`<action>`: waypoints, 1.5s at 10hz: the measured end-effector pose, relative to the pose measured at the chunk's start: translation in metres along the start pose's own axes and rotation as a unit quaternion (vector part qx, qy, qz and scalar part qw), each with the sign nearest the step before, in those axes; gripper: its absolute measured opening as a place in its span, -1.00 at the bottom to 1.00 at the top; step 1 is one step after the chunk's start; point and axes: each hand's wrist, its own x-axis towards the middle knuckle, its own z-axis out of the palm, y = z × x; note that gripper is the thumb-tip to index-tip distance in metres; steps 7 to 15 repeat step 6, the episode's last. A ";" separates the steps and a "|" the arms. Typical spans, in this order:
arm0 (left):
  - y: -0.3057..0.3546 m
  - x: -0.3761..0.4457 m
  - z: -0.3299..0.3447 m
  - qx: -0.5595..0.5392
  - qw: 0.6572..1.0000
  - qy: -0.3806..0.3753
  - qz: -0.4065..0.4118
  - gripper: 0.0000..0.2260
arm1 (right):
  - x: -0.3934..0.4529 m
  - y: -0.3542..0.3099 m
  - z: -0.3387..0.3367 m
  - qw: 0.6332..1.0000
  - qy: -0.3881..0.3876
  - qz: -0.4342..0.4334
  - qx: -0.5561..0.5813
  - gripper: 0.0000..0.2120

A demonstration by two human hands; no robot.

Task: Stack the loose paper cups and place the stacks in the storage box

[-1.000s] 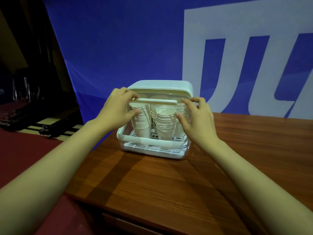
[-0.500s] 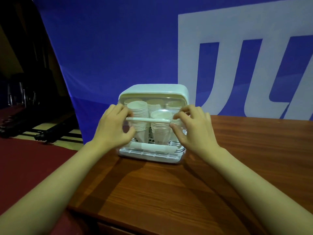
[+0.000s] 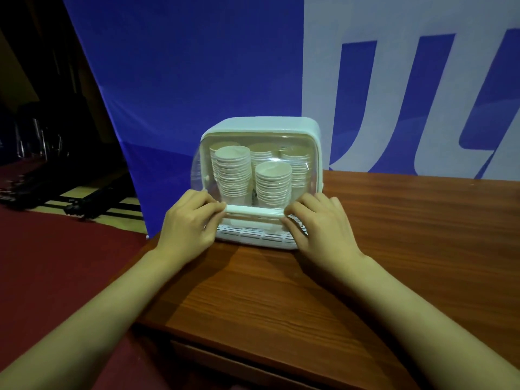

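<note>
Forearms, bare, reaching up from the lower corners of the frame over a brown wood-grain table (image 3: pixel 408 249)
Left hand (image 3: pixel 188 225) at centre left, fingers curled round the left end of the white bar handle (image 3: pixel 254 211), thumb tucked beneath it
Right hand (image 3: pixel 320 225) at centre right, fingertips pinching the right end of the same handle
Handle lying low, just above the white slatted base tray (image 3: pixel 253 237), with the clear domed plastic cover (image 3: pixel 201 167) drawn down over the front of the pale green and white plastic storage box (image 3: pixel 281 125)
Box standing upright near the table's far left edge, in the middle of the frame
Inside, behind the clear cover, upright stacks of white paper cups (image 3: pixel 233 171): a tall one front left, a shorter one front right, more behind, exact count hard to tell
Dark red floor (image 3: pixel 56 271) at lower left, beside the table
Beyond the box, a blue fabric banner with large white lettering (image 3: pixel 365 80) filling the upper right
Dark black stands (image 3: pixel 84 204) on the floor at far left, details too dim to make out
</note>
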 end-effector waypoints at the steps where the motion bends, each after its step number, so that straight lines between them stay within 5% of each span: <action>1: 0.006 -0.003 0.003 0.005 1.000 0.012 -0.029 -0.92 | -0.001 -0.005 0.003 0.999 0.004 0.040 0.024 -0.87; 3: 0.017 0.000 -0.001 0.029 0.995 -0.031 -0.086 -0.90 | -0.003 -0.013 -0.004 0.995 -0.035 0.077 0.048 -0.91; 5: 0.036 0.034 0.001 0.007 0.952 -0.118 -0.281 -0.94 | 0.001 -0.034 -0.018 0.979 -0.180 0.094 0.020 -0.50; 15: 0.043 0.037 -0.005 -0.010 0.950 -0.140 -0.278 -0.86 | -0.004 -0.032 -0.032 0.972 -0.206 0.117 0.002 -0.49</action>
